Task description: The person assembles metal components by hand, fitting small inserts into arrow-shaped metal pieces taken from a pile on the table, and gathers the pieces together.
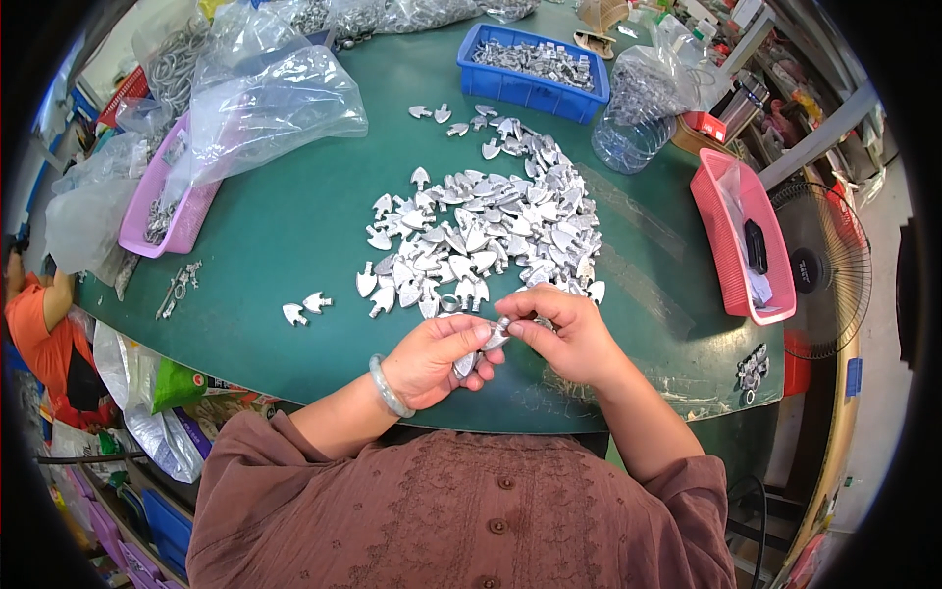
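left hand (437,361): thumb over curled fingers
right hand (564,334): thumb and index pinched, just beside left hand
left forearm (339,417): slants up-right
right forearm (640,412): slants up-left

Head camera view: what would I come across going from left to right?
Person in orange → purple basket → left hand → right hand → pink basket → fan.

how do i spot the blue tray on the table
Start at the green table; past the heap of silver pieces, on the far side, is a rectangular tray. It is blue, holding small metal parts, while the jar next to it is clear.
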A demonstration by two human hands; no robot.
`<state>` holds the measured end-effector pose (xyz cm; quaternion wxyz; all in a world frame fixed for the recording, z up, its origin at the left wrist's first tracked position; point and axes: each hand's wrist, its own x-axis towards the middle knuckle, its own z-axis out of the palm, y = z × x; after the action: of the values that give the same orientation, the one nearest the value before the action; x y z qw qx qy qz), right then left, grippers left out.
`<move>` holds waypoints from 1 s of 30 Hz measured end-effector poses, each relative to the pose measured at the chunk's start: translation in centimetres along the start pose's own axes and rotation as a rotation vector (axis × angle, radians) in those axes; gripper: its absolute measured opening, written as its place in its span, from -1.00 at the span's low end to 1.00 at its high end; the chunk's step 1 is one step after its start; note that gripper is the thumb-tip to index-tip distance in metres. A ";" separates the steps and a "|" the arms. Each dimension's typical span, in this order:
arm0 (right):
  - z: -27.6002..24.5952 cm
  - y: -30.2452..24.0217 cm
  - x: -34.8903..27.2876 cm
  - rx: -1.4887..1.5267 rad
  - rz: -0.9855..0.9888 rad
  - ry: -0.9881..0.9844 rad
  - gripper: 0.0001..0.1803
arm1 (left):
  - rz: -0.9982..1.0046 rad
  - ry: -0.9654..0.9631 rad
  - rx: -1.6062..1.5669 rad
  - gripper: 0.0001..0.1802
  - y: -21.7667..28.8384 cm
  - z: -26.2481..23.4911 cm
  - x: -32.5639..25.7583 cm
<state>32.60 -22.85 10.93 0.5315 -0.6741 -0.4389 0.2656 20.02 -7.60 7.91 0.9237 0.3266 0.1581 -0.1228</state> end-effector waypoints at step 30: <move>-1.4 0.3 -0.4 -0.905 -0.231 0.054 -0.78 | 0.066 -0.083 -0.085 -0.76 0.3 -0.5 0.1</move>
<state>33.66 -23.90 11.02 0.2213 -0.7916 -0.5687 -0.0311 20.10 -7.11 7.68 0.9460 0.2868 0.1139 -0.0989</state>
